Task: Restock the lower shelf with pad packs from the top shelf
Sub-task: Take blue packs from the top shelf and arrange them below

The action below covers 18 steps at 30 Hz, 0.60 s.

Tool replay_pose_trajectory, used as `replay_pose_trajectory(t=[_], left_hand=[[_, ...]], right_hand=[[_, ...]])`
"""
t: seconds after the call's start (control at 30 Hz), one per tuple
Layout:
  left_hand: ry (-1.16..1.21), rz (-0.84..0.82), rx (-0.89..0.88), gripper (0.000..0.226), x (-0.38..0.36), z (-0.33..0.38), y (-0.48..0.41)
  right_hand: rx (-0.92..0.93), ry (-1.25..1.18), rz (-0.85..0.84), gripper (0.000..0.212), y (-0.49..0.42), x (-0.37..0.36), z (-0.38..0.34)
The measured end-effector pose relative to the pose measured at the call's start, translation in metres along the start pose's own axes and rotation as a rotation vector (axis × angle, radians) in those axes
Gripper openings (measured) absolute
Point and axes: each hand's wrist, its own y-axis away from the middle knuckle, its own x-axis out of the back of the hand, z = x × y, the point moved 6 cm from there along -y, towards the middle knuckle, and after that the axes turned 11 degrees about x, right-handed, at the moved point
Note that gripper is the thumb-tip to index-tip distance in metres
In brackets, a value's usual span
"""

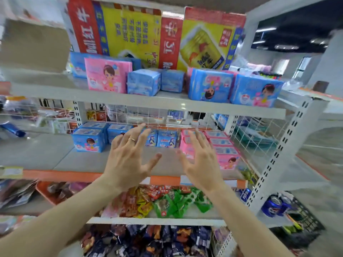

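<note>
Now both hands empty, spread before lower shelf (89,160).

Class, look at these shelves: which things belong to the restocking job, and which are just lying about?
Belongs to the job:
- pink pad pack and blue pad packs on the top shelf
- lower shelf, partly filled with packs
- left hand and right hand, both spread, holding nothing

Just lying about:
- cartons behind the packs
- snack packets below
- drink cans
</note>
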Motion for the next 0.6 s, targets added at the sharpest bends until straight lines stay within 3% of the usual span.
replay_pose_trajectory(t=[0.23, 0.6], left_hand=[[-0.012, 0.03, -0.063, 0.081, 0.048, -0.003, -0.024], [-0.01, 0.067, -0.117, 0.084, 0.103, -0.049, -0.038]], right_hand=[[0.054, 0.096, 0.119, 0.073, -0.019, 0.041, -0.042], [0.019, 0.187, 0.108, 0.077, -0.06, 0.039, -0.113]])
